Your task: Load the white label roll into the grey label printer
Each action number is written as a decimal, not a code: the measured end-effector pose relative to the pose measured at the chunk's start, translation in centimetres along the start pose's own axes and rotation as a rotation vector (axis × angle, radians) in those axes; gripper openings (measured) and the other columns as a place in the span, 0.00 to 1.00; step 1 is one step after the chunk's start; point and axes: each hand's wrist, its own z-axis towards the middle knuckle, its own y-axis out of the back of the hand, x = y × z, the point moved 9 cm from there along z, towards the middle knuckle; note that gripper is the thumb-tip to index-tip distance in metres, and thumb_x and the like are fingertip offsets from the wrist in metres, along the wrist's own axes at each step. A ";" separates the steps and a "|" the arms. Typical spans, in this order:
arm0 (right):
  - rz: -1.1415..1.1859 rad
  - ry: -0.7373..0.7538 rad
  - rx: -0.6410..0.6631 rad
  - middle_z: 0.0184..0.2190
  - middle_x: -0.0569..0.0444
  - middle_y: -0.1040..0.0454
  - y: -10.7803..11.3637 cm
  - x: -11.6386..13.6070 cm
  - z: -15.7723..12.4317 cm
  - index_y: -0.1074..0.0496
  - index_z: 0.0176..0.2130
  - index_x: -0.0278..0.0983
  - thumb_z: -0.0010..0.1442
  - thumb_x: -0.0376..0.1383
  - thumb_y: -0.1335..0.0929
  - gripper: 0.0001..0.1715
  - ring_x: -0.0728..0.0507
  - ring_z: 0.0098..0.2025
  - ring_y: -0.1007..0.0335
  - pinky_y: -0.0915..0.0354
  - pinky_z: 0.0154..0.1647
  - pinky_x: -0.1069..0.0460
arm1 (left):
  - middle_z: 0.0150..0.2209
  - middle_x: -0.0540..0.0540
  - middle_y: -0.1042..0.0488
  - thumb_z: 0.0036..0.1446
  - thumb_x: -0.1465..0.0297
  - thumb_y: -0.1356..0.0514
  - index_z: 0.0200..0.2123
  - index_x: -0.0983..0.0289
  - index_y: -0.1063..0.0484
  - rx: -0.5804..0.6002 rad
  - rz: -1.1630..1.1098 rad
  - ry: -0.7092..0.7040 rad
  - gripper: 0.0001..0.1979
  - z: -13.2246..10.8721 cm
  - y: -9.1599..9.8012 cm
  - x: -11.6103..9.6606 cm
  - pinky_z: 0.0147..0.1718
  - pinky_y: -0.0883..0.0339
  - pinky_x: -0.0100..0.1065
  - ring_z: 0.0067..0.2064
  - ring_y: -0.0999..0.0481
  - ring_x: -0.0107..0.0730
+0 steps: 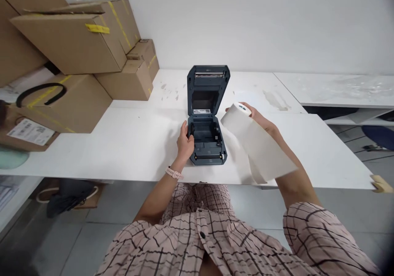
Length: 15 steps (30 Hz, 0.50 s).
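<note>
A dark label printer (207, 144) stands on the white table with its lid (208, 83) raised, and its inner bay shows no roll. My left hand (185, 144) grips the printer's left side, thumb over the rim by the bay. To the right of the printer, my right hand (261, 119) holds a white paper roll (236, 116) from behind, tilted above the table. A long strip (267, 151) hangs unrolled from it toward the table's front edge, in front of my right forearm. Part of my right fingers is hidden behind the roll.
Cardboard boxes (80, 42) with yellow tape are stacked at the left of the table (138, 144). A black curved strap (40, 91) lies on a lower box. Plastic wrap (353, 88) covers a surface at the right. A white wall stands behind.
</note>
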 end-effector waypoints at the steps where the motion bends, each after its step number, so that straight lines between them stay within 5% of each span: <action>1: 0.013 0.045 0.069 0.58 0.46 0.24 -1.4 2.0 -0.1 0.34 0.59 0.44 0.47 0.51 0.23 0.45 0.34 0.53 0.24 0.26 0.47 0.45 | 0.73 0.61 0.38 0.66 0.72 0.45 0.74 0.55 0.51 0.003 -0.011 0.002 0.36 0.0 0.0 0.0 0.70 0.41 0.54 0.73 0.37 0.46; 3: -0.037 0.108 0.251 0.58 0.47 0.25 -5.0 5.2 0.3 0.33 0.57 0.43 0.46 0.52 0.22 0.44 0.33 0.55 0.25 0.28 0.50 0.44 | 0.73 0.61 0.38 0.66 0.73 0.46 0.74 0.54 0.52 0.010 -0.026 0.013 0.36 0.0 -0.1 0.2 0.70 0.40 0.55 0.73 0.38 0.46; 6: -0.409 0.119 0.490 0.52 0.47 0.22 -10.4 7.3 1.8 0.29 0.52 0.41 0.44 0.50 0.22 0.39 0.32 0.49 0.24 0.29 0.49 0.42 | 0.72 0.61 0.37 0.65 0.75 0.46 0.74 0.56 0.51 -0.005 -0.024 0.014 0.37 0.2 -0.1 0.2 0.71 0.43 0.55 0.74 0.39 0.46; 10: -0.867 0.033 0.604 0.47 0.46 0.20 -14.1 6.2 4.4 0.28 0.54 0.40 0.43 0.49 0.21 0.40 0.30 0.47 0.24 0.30 0.45 0.42 | 0.71 0.59 0.35 0.65 0.75 0.47 0.74 0.55 0.52 -0.021 -0.018 0.018 0.37 0.3 0.0 0.2 0.73 0.46 0.55 0.74 0.39 0.46; 15: -0.974 -0.016 0.673 0.54 0.44 0.21 -16.1 3.6 6.4 0.29 0.58 0.39 0.45 0.48 0.21 0.44 0.28 0.52 0.24 0.30 0.46 0.42 | 0.73 0.61 0.38 0.67 0.73 0.46 0.75 0.55 0.55 0.022 -0.022 -0.004 0.37 0.1 -0.2 0.0 0.73 0.46 0.54 0.75 0.41 0.46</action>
